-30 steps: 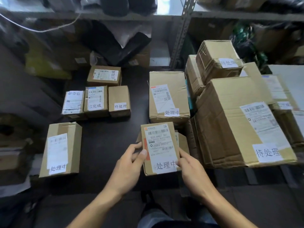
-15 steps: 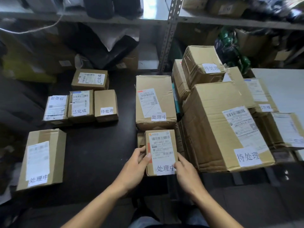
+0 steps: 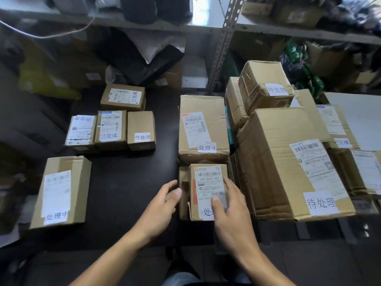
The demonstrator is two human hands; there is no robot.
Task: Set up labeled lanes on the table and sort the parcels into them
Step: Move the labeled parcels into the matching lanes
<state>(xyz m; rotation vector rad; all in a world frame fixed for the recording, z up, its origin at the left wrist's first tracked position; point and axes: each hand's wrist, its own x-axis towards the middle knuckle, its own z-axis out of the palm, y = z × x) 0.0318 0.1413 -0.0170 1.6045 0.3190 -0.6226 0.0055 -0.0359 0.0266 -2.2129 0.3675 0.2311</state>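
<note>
My right hand lies flat with spread fingers on the small brown cardboard parcel, and my left hand, half open, touches its side on the dark tabletop.

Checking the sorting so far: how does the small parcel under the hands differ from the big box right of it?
The small parcel is narrow, with its shipping label covering most of its top; the big box is far larger, mostly bare cardboard. The small parcel's tag starts 处, half hidden by the right hand; the big box's reads 待处理. The left hand is beside the small parcel only. Both are brown cardboard.
</note>
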